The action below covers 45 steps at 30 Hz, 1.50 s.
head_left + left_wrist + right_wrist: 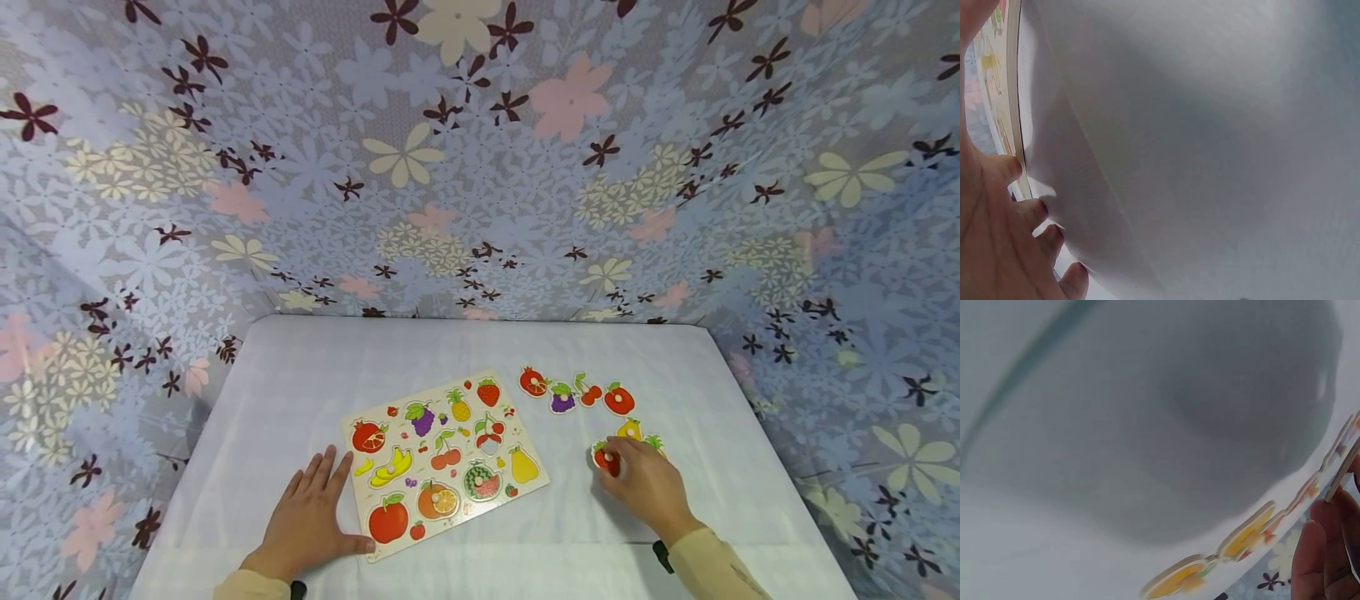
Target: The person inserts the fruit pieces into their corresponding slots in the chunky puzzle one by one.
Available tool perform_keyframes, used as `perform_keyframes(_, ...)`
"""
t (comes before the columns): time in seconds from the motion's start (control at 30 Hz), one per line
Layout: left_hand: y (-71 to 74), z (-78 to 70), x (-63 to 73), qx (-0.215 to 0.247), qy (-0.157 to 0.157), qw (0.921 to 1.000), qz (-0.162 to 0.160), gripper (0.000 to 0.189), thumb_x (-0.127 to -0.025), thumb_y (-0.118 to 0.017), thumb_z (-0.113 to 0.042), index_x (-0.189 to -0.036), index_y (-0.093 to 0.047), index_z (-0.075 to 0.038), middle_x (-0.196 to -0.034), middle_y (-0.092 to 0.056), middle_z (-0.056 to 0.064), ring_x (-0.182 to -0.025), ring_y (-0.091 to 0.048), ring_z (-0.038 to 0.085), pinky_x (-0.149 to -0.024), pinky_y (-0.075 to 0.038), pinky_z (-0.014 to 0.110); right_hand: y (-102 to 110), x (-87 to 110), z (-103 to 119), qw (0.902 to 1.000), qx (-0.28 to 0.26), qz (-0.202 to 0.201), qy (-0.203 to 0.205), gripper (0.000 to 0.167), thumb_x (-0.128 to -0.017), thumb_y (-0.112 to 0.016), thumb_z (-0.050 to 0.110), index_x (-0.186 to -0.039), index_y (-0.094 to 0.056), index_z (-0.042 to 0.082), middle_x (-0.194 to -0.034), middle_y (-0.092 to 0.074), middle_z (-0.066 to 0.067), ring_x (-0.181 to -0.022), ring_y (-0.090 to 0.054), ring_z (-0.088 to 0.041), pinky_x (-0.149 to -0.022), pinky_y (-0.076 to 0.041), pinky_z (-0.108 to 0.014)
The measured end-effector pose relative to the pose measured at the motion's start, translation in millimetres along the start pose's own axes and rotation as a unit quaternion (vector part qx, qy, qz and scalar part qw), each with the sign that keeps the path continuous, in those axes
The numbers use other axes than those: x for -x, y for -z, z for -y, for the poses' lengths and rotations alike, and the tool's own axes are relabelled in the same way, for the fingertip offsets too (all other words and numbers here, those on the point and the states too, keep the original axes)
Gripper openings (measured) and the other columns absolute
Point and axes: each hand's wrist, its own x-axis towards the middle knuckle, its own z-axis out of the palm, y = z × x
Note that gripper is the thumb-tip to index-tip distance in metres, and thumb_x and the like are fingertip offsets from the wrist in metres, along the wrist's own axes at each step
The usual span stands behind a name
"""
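My right hand (648, 483) pinches a strawberry puzzle piece (604, 460) to the right of the board. In the right wrist view, the thin edge of a wooden piece (1342, 470) shows at the fingertips. My left hand (311, 512) rests with fingers spread at the lower left side of the fruit puzzle board (468, 450), its thumb on the near corner. On that board, the watermelon (481, 482) and orange (437, 500) show small knobs. Beyond the right hand lies a yellow piece (628, 429), with another leafy-topped piece partly hidden.
Loose pomegranate (533, 382), grape (562, 400), cherry (591, 395) and red apple (619, 400) pieces lie in a row right of the board. A white cloth covers the table (315, 358). Flowered fabric (480, 192) rises behind it and at both sides.
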Motion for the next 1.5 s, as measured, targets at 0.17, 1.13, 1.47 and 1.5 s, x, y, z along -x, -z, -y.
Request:
perform_keyframes(0.17, -0.9, 1.2, -1.2, -0.001, -0.001, 1.0, -0.003, 0.141, -0.048, -0.07, -0.09, -0.156, -0.032, -0.007, -0.161, -0.022, 0.023, -0.145, -0.021, 0.044, -0.115, -0.017, 0.064, -4.2, -7.9, 5.6, 0.9996, -0.006, -0.015, 0.025, 0.044, -0.072, -0.089, 0.028, -0.108, -0.075, 0.006, -0.114, -0.07, -0.011, -0.104, -0.065, -0.032, -0.086, -0.056, -0.051)
perform_keyframes(1.13, 5.8, -2.3, 1.3, -0.004, 0.004, 0.9999, 0.013, 0.139, -0.05, -0.07, -0.089, -0.157, -0.031, -0.007, -0.161, -0.021, 0.023, -0.146, -0.02, 0.044, -0.116, -0.016, 0.063, -15.1, -49.1, 60.8, 0.9965, -0.033, -0.003, 0.077, 0.039, -0.076, -0.086, 0.029, -0.109, -0.075, 0.013, -0.118, -0.07, -0.005, -0.108, -0.064, -0.026, -0.088, -0.057, -0.042)
perform_keyframes(1.47, 2.0, 0.5, -0.1, -0.003, -0.002, 1.0, 0.007, 0.14, -0.051, -0.067, -0.09, -0.157, -0.03, -0.008, -0.162, -0.022, 0.019, -0.146, -0.02, 0.043, -0.116, -0.016, 0.062, -22.5, -67.9, 75.0, 0.9942, -0.036, -0.007, 0.101, 0.034, -0.077, -0.085, 0.03, -0.105, -0.074, 0.013, -0.106, -0.07, -0.002, -0.087, -0.061, -0.019, -0.074, -0.058, -0.035)
perform_keyframes(1.5, 1.5, 0.8, -0.3, -0.006, -0.004, 1.0, 0.004, 0.14, -0.051, -0.067, -0.091, -0.157, -0.03, -0.008, -0.162, -0.023, 0.018, -0.146, -0.021, 0.043, -0.116, -0.016, 0.062, -22.7, -69.4, 76.5, 0.9941, -0.037, -0.006, 0.101, 0.034, -0.078, -0.085, 0.03, -0.105, -0.074, 0.013, -0.105, -0.07, -0.001, -0.084, -0.06, -0.018, -0.072, -0.057, -0.033)
